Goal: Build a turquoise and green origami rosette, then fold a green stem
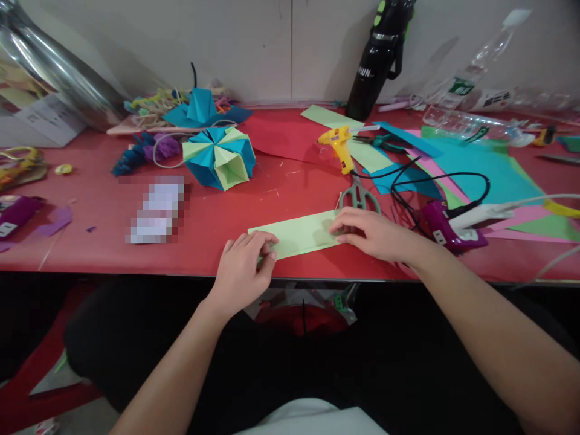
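Seemingly light, crease-prone green paper strip (302, 235) — best taken by its ends — is held there by left hand (246, 263) and right hand (370, 232).

This looks like a papercraft workspace: the red tabletop (217, 220) carries a yellow hot-glue gun (341, 145), scissors (356, 185), coloured paper sheets (480, 166) and 1 folded paper ornament (222, 156).

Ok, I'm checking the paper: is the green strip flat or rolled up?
Flat: the strip lies on the table, its long edges straight, left hand and right hand at its ends.
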A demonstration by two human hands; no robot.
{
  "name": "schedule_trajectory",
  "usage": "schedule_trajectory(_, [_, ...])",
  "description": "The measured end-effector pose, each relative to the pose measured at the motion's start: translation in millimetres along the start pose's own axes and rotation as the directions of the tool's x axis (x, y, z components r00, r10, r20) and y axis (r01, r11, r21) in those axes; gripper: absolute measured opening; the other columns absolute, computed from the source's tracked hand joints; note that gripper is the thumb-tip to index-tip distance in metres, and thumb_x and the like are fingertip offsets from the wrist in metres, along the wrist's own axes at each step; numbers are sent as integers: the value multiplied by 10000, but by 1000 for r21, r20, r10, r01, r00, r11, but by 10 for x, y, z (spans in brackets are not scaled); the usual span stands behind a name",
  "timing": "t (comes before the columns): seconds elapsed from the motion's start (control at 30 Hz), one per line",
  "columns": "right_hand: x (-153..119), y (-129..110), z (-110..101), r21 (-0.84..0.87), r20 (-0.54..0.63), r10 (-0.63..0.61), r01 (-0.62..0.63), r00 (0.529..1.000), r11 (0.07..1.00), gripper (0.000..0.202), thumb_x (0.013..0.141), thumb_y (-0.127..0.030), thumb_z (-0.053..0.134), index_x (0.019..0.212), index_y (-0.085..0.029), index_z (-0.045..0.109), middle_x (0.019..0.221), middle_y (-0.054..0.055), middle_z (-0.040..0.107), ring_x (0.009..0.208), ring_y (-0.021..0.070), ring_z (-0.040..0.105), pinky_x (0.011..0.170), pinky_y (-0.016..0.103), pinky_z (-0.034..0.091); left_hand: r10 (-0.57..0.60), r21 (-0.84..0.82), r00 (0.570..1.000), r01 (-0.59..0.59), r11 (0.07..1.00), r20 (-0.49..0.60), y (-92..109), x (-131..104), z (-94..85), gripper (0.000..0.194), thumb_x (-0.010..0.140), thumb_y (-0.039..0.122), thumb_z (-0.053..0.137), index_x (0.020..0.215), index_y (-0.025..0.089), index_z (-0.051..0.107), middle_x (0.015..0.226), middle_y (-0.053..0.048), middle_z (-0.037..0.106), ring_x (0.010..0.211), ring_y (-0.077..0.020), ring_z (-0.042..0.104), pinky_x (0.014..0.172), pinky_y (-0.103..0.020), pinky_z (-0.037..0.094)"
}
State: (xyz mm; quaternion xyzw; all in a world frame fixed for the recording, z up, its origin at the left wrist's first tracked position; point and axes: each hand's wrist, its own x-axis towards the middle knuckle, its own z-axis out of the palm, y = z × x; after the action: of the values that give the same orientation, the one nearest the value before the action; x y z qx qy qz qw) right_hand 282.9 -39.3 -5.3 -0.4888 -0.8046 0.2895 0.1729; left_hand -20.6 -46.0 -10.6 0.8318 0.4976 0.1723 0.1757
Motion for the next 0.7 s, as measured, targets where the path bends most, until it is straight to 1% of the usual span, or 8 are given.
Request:
schedule_trajectory(0.1, [-48, 14, -43, -65, -16, -20, 19, 1000, 998, 174, 953, -199, 531, 1019, -235, 687, 1071, 63, 656, 946, 196, 646, 841, 352, 518, 10, -3, 1000, -10, 1000, 1, -14, -8, -1, 157, 912, 207, 526, 1055, 232, 586, 899, -12, 658, 846, -207, 605, 761, -364, 361])
schedule_trajectory(0.17, [-64, -57, 4, -109, -63, -84, 77, 994, 991, 197, 961, -173, 512, 1017, -227, 693, 1067, 71, 667, 975, 206, 645, 869, 369, 524, 15, -6, 1000, -15, 1000, 3, -19, -14, -5, 152, 913, 206, 528, 1052, 232, 585, 896, -11, 655, 843, -205, 603, 762, -364, 358])
schedule_trajectory(0.3, [-57, -395, 300, -235, -136, -295, 259, 946, 937, 221, 973, -186, 529, 1131, -193, 682, 1174, 113, 681, 1117, 251, 620, 1004, 456, 507, 22, -6, 1000, -22, 1000, -1, -20, -9, 0, 147, 919, 206, 536, 1055, 232, 584, 902, -11, 653, 847, -204, 601, 760, -361, 353])
schedule_trajectory(0.4, [-54, -640, 560, -290, -37, -384, 358, 922, 888, 340, 979, -250, 549, 1303, -172, 613, 1388, 148, 608, 1317, 294, 536, 1103, 511, 463, 33, 1, 999, -33, 999, -7, -29, 1, 7, 136, 938, 236, 539, 1064, 233, 592, 912, -18, 662, 860, -212, 603, 762, -366, 355])
schedule_trajectory(0.47, [-62, -711, 669, -300, -18, -399, 375, 917, 877, 393, 979, -241, 547, 1361, -151, 575, 1444, 159, 572, 1372, 296, 499, 1136, 514, 445, 45, -35, 999, -45, 998, -4, -54, -16, -9, 141, 971, 262, 511, 1079, 233, 598, 935, -26, 670, 867, -212, 606, 772, -369, 371])
schedule_trajectory(0.57, [-82, -699, 713, -292, -39, -387, 360, 921, 886, 412, 993, -230, 516, 1393, -139, 555, 1447, 163, 575, 1378, 290, 503, 1139, 517, 454, 66, -150, 998, -67, 986, -8, -128, -114, -82, 180, 1013, 294, 469, 1129, 234, 594, 1000, -37, 672, 898, -198, 614, 832, -369, 415])
schedule_trajectory(0.63, [-93, -665, 698, -290, -44, -382, 354, 923, 889, 415, 1002, -237, 501, 1402, -139, 549, 1446, 161, 578, 1378, 286, 506, 1134, 516, 462, 96, -163, 995, -98, 982, -23, -193, -215, -149, 199, 985, 330, 549, 1158, 240, 591, 1052, -40, 667, 960, -203, 616, 894, -375, 426])
schedule_trajectory(0.7, [-98, -638, 679, -307, -39, -377, 348, 925, 886, 406, 1011, -243, 485, 1397, -135, 553, 1445, 153, 580, 1375, 282, 507, 1138, 506, 459, 135, -107, 990, -139, 985, -37, -251, -306, -201, 238, 926, 353, 652, 1138, 250, 616, 1099, -43, 663, 1021, -219, 610, 934, -388, 421])
